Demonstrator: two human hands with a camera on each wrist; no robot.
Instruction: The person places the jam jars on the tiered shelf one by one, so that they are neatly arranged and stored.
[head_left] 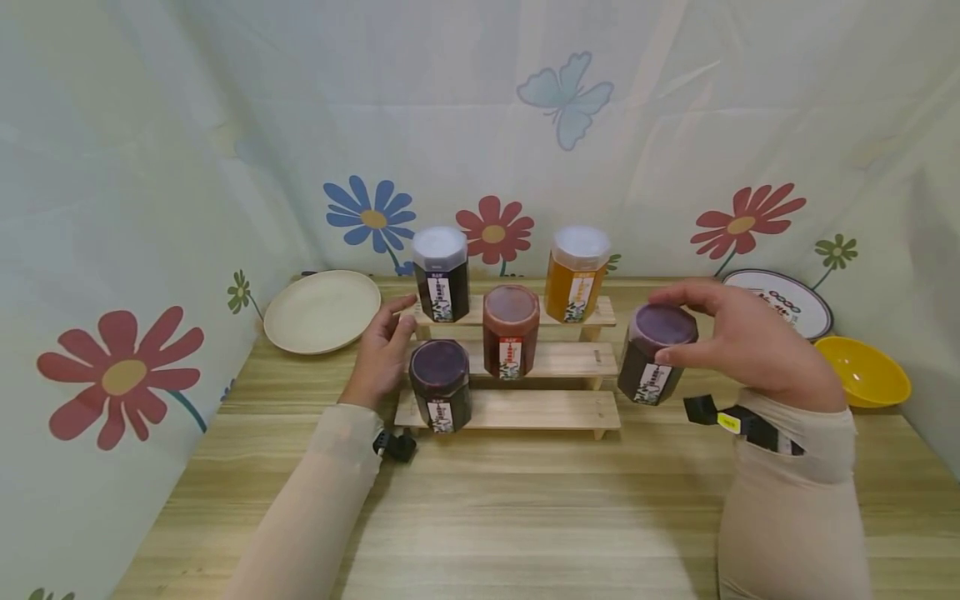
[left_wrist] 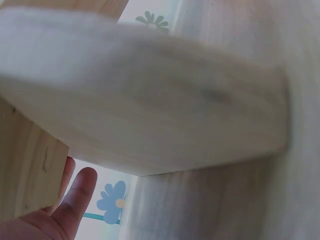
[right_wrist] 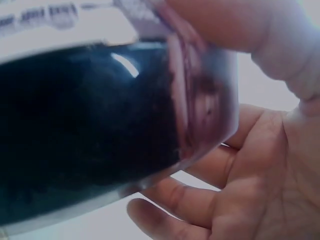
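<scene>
My right hand (head_left: 738,337) grips a dark purple jar (head_left: 649,385) near its lid, thumb on the near side, and holds it slightly tilted just right of a three-step wooden rack (head_left: 540,408). In the right wrist view the dark jar (right_wrist: 90,120) fills much of the picture. At the rack's left end is my left hand (head_left: 380,354), its index finger by the top step and its thumb extended. A second dark purple jar (head_left: 440,387) stands on the bottom step, a red jar (head_left: 512,333) on the middle one. The top step bears a black jar (head_left: 441,279) and an orange jar (head_left: 577,279).
A cream plate (head_left: 322,312) lies at the back left of the wooden table (head_left: 525,517). At the right, partly behind my right hand, is a white plate with a dark rim (head_left: 806,308), with a yellow bowl (head_left: 862,371) in front. A flowered curtain (head_left: 450,125) hangs behind.
</scene>
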